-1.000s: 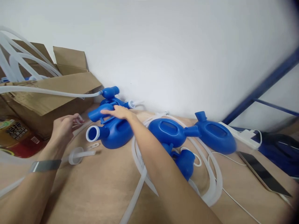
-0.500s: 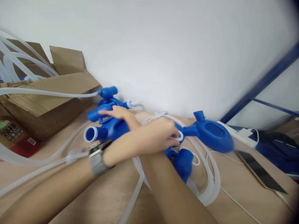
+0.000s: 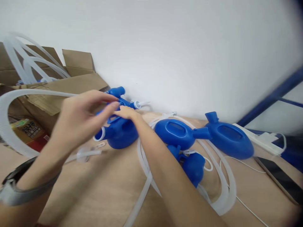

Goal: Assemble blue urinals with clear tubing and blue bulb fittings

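Observation:
My left hand (image 3: 81, 113), with a grey watch (image 3: 26, 186) on its wrist, is slightly blurred at the left. Its thumb and index finger are apart, in front of a blue bulb-shaped urinal head (image 3: 98, 112) that they partly hide. My right hand (image 3: 126, 112) grips this head, though its fingertips are largely covered by the left thumb. Below lies a blue urinal bottle (image 3: 123, 134) with a white ring (image 3: 101, 134) round its mouth. A second blue urinal bottle (image 3: 174, 138) lies in the middle, beyond my right forearm.
A cardboard box (image 3: 75, 83) with translucent hoses (image 3: 30, 60) stands at the left. A red-and-yellow labelled container (image 3: 33, 134) is before it. Another blue bottle (image 3: 229, 138), coiled tubing (image 3: 227, 189), a phone (image 3: 279, 179) and a power strip (image 3: 258, 138) are at the right.
My left hand has moved left, from the middle bottle over my right forearm to beside my right hand. A white ring that was by its fingers no longer shows. My right hand stays about where it was.

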`<state>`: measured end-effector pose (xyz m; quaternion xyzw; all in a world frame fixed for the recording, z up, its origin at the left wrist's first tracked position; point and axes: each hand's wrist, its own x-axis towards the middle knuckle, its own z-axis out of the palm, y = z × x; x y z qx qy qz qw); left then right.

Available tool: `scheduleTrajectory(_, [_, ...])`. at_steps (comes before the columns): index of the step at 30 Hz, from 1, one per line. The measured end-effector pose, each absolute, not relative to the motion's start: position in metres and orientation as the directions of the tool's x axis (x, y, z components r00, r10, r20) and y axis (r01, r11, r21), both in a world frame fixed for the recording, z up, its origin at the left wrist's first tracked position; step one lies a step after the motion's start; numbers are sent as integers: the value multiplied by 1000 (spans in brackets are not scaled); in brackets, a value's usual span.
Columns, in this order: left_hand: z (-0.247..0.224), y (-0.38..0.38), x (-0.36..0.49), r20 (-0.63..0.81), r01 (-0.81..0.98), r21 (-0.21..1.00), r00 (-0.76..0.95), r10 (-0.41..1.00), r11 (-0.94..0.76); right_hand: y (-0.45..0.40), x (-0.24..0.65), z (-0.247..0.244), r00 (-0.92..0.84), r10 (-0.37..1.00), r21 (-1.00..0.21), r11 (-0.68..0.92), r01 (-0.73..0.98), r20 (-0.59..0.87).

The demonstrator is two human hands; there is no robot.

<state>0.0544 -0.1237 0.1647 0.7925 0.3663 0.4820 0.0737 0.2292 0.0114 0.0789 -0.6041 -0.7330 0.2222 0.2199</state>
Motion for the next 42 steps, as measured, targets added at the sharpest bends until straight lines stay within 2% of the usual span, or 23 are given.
scheduleTrajectory(3, [146,-111,2,669,685,575,-80,739,-447,13,228,82,-189,982,-565,164,809,14])
scheduleTrajectory(5, [124,-105,-23,572,731,605,-125,810,-315,14,228,83,-180,984,-545,148,825,-5])
scheduleTrajectory(7, [98,-103,-36,477,722,625,-53,877,-296,15,227,82,-176,984,-535,142,833,-13])
scheduleTrajectory(11, [50,-108,-24,433,662,610,184,883,-436,15,226,81,-161,987,-534,129,836,-13])
scheduleTrajectory(15, [25,-104,3,459,695,538,234,857,-477,14,226,81,-144,989,-534,118,837,-8])
scheduleTrajectory(18, [19,-96,7,581,696,483,199,789,-531,13,226,80,-147,989,-537,124,834,0])
scheduleTrajectory(20, [18,-95,4,700,726,401,151,698,-559,14,226,79,-144,990,-540,125,832,6])
scheduleTrajectory(22, [21,-95,1,759,745,293,199,619,-599,16,226,78,-137,990,-542,122,832,12])
scheduleTrajectory(24, [26,-94,0,739,712,228,317,594,-664,17,226,77,-133,991,-543,120,831,15])
scheduleTrajectory(30, [50,-72,-4,604,578,173,577,549,-797,17,226,77,-118,993,-544,113,831,24])
scheduleTrajectory(35, [66,-61,-11,509,485,225,681,526,-845,18,227,76,-130,991,-559,122,820,26])
scheduleTrajectory(40, [77,-60,-11,460,452,284,709,534,-845,19,227,76,-143,989,-550,131,825,21])
scheduleTrajectory(42, [80,-59,-14,430,452,344,703,567,-823,18,227,78,-157,987,-544,138,828,11])
